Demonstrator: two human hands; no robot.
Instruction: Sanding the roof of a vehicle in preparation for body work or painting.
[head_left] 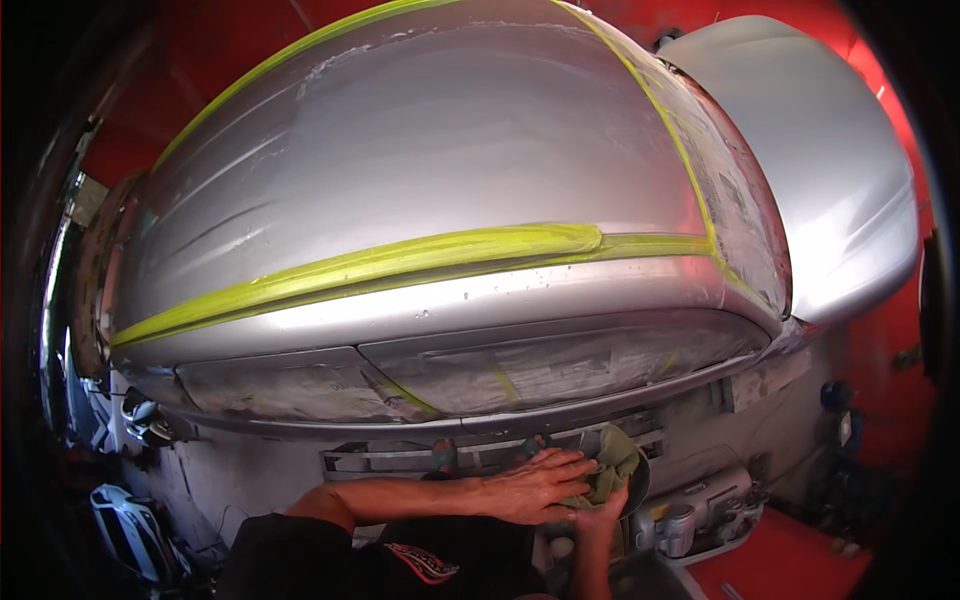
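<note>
Low in front of me, right of the middle, is a bunched olive-green cloth. My right hand is closed around its lower part, the forearm rising from the bottom edge. Reaching across from the left, my left hand lies over the cloth's near side with its fingers stretched out. Its thumb is hidden. Behind the cloth shows the edge of a dark round container; I cannot tell whether a hand touches it. Beyond my hands is a silver car roof bordered with yellow-green masking tape.
The car's side windows and windshield are masked with sheeting. The silver hood lies at the right. A low metal rack stands beside the car. Grey equipment sits at lower right, a black and light-blue object at lower left.
</note>
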